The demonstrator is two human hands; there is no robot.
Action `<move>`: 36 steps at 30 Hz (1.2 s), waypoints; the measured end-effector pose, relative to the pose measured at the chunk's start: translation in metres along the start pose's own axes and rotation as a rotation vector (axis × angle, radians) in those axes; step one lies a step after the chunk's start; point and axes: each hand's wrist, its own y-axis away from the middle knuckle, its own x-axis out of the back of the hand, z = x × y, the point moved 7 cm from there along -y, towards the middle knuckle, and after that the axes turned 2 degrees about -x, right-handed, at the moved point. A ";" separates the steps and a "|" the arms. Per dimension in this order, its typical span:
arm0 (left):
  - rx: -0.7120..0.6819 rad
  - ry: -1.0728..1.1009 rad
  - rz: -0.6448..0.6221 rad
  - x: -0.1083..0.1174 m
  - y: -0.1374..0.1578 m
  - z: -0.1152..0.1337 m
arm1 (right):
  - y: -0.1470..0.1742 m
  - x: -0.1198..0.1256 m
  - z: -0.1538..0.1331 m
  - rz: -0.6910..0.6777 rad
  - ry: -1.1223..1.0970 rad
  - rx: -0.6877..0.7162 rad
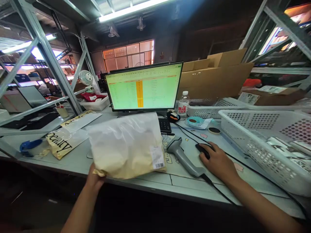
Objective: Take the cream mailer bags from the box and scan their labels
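My left hand (pixel 96 178) grips the lower left corner of a plastic mailing bag (pixel 126 145), white above and yellowish below. A barcode label (pixel 157 157) sits at the bag's lower right. The bag is raised at the desk's front edge and hides part of the keyboard (pixel 165 125). On the right, my right hand (pixel 216 160) is closed over a black computer mouse (pixel 203 150). Between bag and mouse lies a grey barcode scanner (pixel 184 158), its cable running toward the front edge. Behind the bag a monitor (pixel 155 87) shows a spreadsheet with one orange column.
A white perforated basket (pixel 243 139) holding packets stands at the right. Near the monitor are a water bottle (pixel 183 105) and a label roll (pixel 194 121). A "beauty" bag (pixel 60 144) and a blue tape dispenser (pixel 30 147) lie left. Large cardboard boxes (pixel 213 81) rise behind.
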 end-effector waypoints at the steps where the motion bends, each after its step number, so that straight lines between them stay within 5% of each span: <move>1: 0.027 -0.031 -0.019 -0.008 0.002 -0.013 | 0.001 0.000 -0.001 -0.015 0.005 -0.007; 4: 0.063 -0.162 -0.028 -0.007 -0.008 -0.024 | 0.003 0.003 -0.004 -0.047 0.021 -0.023; 7: 0.008 -0.304 0.085 0.029 -0.031 -0.003 | 0.004 0.004 -0.007 -0.071 0.030 -0.033; 11: -0.254 -0.464 0.406 0.079 -0.028 0.046 | 0.003 0.005 -0.011 -0.075 0.036 -0.036; 13: -0.504 -0.551 0.461 0.069 -0.002 0.070 | 0.004 0.006 -0.013 -0.074 0.033 -0.036; 15: -0.769 -0.694 0.244 0.022 0.031 0.080 | 0.005 0.008 -0.014 -0.067 0.021 -0.048; 17: -0.920 -0.835 -0.205 -0.044 0.065 0.065 | 0.007 0.010 -0.014 -0.064 0.004 -0.051; 19: -0.936 -0.955 -0.583 -0.097 0.091 0.034 | 0.008 0.011 -0.015 -0.064 -0.015 -0.037; 21: -0.925 -1.116 -0.759 -0.124 0.103 0.002 | 0.008 0.012 -0.016 -0.066 -0.023 -0.026; 26: -0.949 -1.363 -0.808 -0.121 0.104 -0.046 | 0.009 0.012 -0.016 -0.085 -0.027 -0.036; 36: -0.945 -1.369 -0.813 -0.109 0.104 -0.060 | 0.010 0.012 -0.015 -0.079 -0.051 -0.064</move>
